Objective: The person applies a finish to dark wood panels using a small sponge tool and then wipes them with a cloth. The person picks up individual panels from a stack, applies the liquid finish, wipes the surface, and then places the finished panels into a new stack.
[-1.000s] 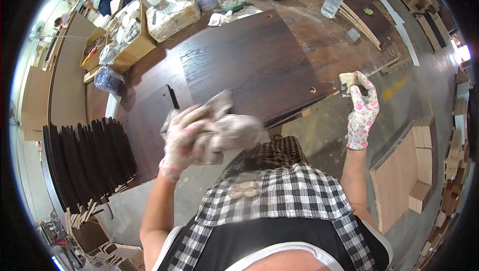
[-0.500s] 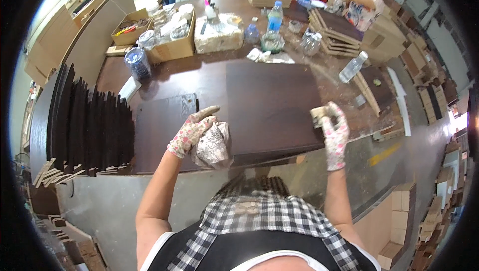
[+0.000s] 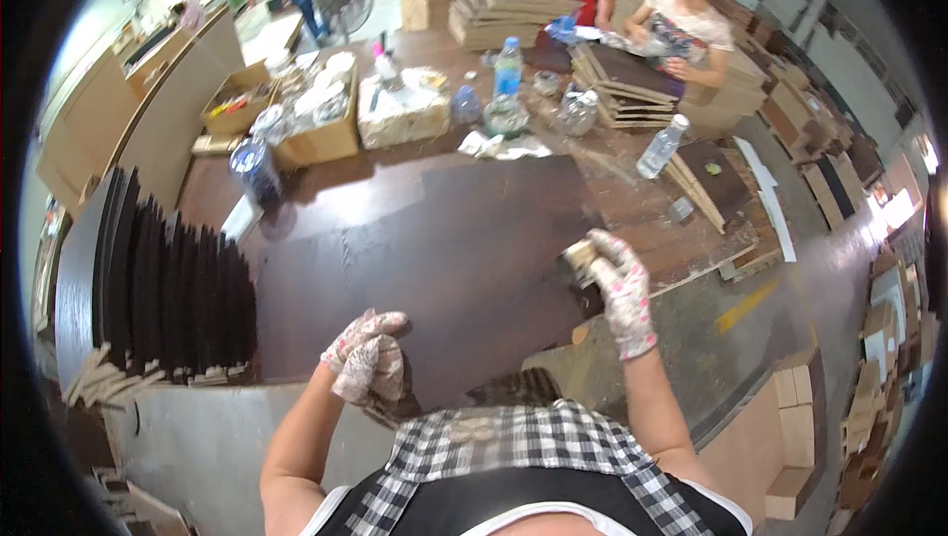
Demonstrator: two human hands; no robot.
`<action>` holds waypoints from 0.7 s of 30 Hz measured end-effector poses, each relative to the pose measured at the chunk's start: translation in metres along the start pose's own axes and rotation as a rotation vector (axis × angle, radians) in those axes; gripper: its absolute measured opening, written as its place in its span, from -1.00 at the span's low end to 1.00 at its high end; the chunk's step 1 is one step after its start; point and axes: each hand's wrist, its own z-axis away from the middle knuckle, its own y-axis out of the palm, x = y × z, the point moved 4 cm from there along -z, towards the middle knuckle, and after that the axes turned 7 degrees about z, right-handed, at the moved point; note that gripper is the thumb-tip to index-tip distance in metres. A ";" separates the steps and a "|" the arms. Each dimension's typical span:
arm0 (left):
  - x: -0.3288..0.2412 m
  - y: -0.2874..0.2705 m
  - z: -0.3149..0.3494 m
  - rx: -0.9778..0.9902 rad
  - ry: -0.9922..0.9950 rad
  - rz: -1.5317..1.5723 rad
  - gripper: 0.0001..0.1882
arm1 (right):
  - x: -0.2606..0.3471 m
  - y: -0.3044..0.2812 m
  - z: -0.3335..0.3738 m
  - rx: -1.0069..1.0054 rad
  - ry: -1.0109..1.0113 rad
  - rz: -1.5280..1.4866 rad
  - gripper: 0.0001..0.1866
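A dark brown, shiny board (image 3: 484,250) lies across the near side of the worktable, its near edge reaching toward my apron. My left hand (image 3: 357,337), in a pink-dotted white glove, is closed on a crumpled pale cloth (image 3: 373,376) at the board's near left part. My right hand (image 3: 624,304), gloved alike, grips a small pale block with a dark edge (image 3: 581,258) by the board's right edge. Whether that block is a brush or a sponge I cannot tell. Dark boards (image 3: 178,289) stand in a row on the left.
A blue jar (image 3: 255,173), a carton of wrapped items (image 3: 321,131) and a pale block (image 3: 403,116) line the table's far side. Bottles (image 3: 508,67) stand beyond the board, one clear bottle (image 3: 662,146) at right. Two people work by stacked panels (image 3: 627,87).
The larger board has shifted left and toward me, covering where the smaller panel lay. Both hands have come nearer and the right has moved left. The view has turned somewhat.
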 end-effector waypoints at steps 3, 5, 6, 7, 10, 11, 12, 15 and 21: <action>0.033 -0.035 0.020 -0.102 0.086 0.229 -0.75 | 0.000 -0.011 -0.016 -0.102 -0.126 -0.051 -0.63; 0.074 -0.104 -0.003 -0.023 0.366 0.160 -0.74 | 0.001 -0.016 -0.014 -0.234 -0.039 -0.119 -0.63; 0.080 -0.113 -0.002 -0.160 0.457 0.130 -0.73 | -0.011 -0.024 -0.017 -0.204 -0.126 -0.153 -0.64; 0.087 -0.123 0.002 -0.314 0.541 0.092 -0.71 | -0.022 -0.033 -0.023 -0.197 -0.154 -0.197 -0.64; 0.087 -0.142 0.000 -0.158 0.283 0.556 -0.76 | -0.009 -0.002 -0.022 -0.070 -0.146 -0.301 -0.65; 0.079 -0.144 0.003 -0.142 0.295 0.556 -0.71 | -0.003 0.005 -0.020 -0.074 -0.116 -0.207 -0.65; 0.080 -0.145 0.000 -0.002 0.312 0.578 -0.62 | -0.001 0.009 -0.024 -0.061 -0.084 -0.133 -0.65; 0.076 -0.146 -0.017 -0.326 0.417 0.606 -0.48 | 0.016 0.034 -0.026 0.038 -0.122 -0.067 -0.62; 0.117 -0.250 -0.048 -0.161 0.346 0.048 -0.47 | 0.031 0.097 -0.035 0.426 -0.165 0.163 -0.70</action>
